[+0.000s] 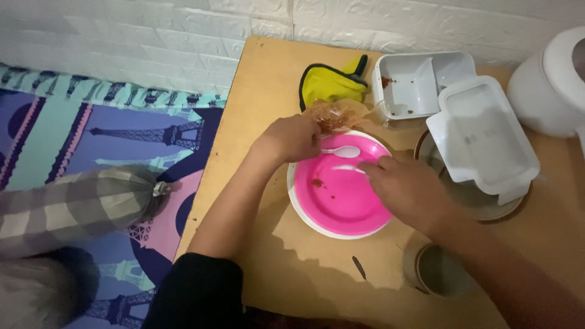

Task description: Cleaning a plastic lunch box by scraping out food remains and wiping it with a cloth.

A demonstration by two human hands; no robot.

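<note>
The left hand (292,139) is pinching a crumpled, sauce-smeared plastic bag (334,114) over the pink plate (341,195) mid-desk; the right hand (407,189) is gripping a white spoon (342,152). A loosening grip could be dripping sauce onto the desk (256,109).

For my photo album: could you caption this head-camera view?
Left hand grips a crumpled plastic wrapper while right hand holds a white spoon over a pink plate.

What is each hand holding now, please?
Left hand: closed on a crumpled plastic wrapper above the pink plate.
Right hand: closed on a white plastic spoon.
</note>
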